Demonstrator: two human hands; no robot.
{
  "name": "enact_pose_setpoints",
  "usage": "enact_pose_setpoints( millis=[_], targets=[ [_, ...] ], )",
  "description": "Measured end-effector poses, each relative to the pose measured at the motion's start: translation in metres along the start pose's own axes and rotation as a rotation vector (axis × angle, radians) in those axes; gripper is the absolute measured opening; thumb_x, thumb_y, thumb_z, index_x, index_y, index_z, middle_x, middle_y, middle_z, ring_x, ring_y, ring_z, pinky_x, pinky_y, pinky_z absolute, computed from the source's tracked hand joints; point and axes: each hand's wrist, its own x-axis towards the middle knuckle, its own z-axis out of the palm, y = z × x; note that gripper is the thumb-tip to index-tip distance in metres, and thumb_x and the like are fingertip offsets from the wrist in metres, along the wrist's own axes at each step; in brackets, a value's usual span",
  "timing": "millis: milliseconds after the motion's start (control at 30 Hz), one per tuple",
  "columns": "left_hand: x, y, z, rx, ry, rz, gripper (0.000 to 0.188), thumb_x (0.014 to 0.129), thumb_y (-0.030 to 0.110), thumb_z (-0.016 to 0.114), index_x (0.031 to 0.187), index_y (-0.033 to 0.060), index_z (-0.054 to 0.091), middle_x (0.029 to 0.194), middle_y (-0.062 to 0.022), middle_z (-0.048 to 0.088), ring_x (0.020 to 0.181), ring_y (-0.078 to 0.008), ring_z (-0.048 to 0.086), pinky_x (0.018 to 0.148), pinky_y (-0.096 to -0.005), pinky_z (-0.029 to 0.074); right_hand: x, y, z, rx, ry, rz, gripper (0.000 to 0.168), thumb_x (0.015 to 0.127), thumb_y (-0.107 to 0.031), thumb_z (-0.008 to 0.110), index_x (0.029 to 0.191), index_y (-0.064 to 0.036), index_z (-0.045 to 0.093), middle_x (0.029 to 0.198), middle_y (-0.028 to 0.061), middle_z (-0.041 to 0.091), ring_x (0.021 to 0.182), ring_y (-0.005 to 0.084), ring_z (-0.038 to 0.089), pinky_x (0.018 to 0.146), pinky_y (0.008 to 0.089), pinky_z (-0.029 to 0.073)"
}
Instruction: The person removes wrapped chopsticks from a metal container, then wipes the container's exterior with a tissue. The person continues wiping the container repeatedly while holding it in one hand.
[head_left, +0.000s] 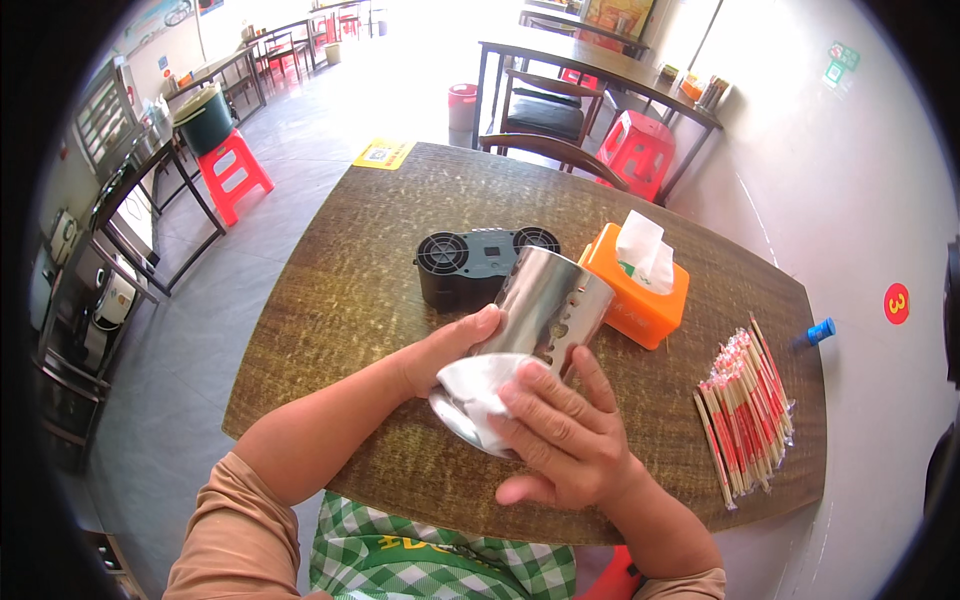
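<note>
A perforated stainless-steel cylinder, like a chopstick holder, is tilted above the wooden table, its far end leaning to the upper right. My left hand grips its side, thumb along the metal and the other fingers hidden behind it. Against the near end, my right hand presses a crumpled white tissue with its fingers spread over it. Part of a shiny rounded metal base shows below the tissue. A pile of wrapped wooden chopsticks lies on the right of the table.
Behind the cylinder stand a black two-compartment container with round grilles and an orange tissue box. A small blue-capped bottle is by the wall. A wooden chair stands beyond the table; a yellow card sits at its far corner.
</note>
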Motion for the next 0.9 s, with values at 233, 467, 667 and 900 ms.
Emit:
enact_pose_setpoints(
  millis=[233, 467, 667, 900],
  targets=[
    [0.000, 0.001, 0.003, 0.199, 0.058, 0.033, 0.083, 0.098, 0.071, 0.051, 0.145, 0.0026, 0.051, 0.118, -0.0144, 0.070, 0.106, -0.0239, 0.071, 0.091, -0.0388, 0.061, -0.006, 0.027, 0.002, -0.182, 0.131, 0.124, 0.071, 0.102, -0.063, 0.046, 0.134, -0.004, 0.068, 0.142, 0.0206, 0.062, 0.140, 0.0384, 0.054, 0.122, 0.0603, 0.029],
    [-0.003, 0.009, 0.015, 0.256, 0.075, 0.018, 0.084, 0.095, 0.074, 0.053, 0.137, 0.0008, 0.054, 0.103, -0.0125, 0.071, 0.083, -0.0213, 0.073, 0.073, -0.0363, 0.063, -0.010, 0.040, 0.001, -0.237, 0.177, 0.226, 0.075, 0.102, -0.062, 0.048, 0.138, 0.003, 0.063, 0.145, 0.0252, 0.058, 0.141, 0.0429, 0.051, 0.120, 0.0591, 0.031],
    [-0.003, 0.009, 0.014, 0.245, 0.062, 0.001, 0.086, 0.096, 0.073, 0.053, 0.140, -0.0003, 0.054, 0.102, -0.0114, 0.070, 0.088, -0.0202, 0.072, 0.077, -0.0363, 0.062, -0.012, 0.045, 0.000, -0.220, 0.164, 0.258, 0.076, 0.101, -0.059, 0.054, 0.142, 0.005, 0.059, 0.150, 0.0257, 0.054, 0.145, 0.0436, 0.047, 0.120, 0.0580, 0.032],
    [-0.003, 0.009, 0.016, 0.281, 0.076, 0.040, 0.084, 0.097, 0.074, 0.051, 0.137, -0.0001, 0.057, 0.106, -0.0110, 0.071, 0.097, -0.0179, 0.070, 0.085, -0.0339, 0.059, -0.014, 0.046, 0.001, -0.198, 0.156, 0.278, 0.077, 0.101, -0.059, 0.056, 0.144, 0.005, 0.057, 0.152, 0.0251, 0.053, 0.145, 0.0439, 0.046, 0.119, 0.0567, 0.033]
  ],
)
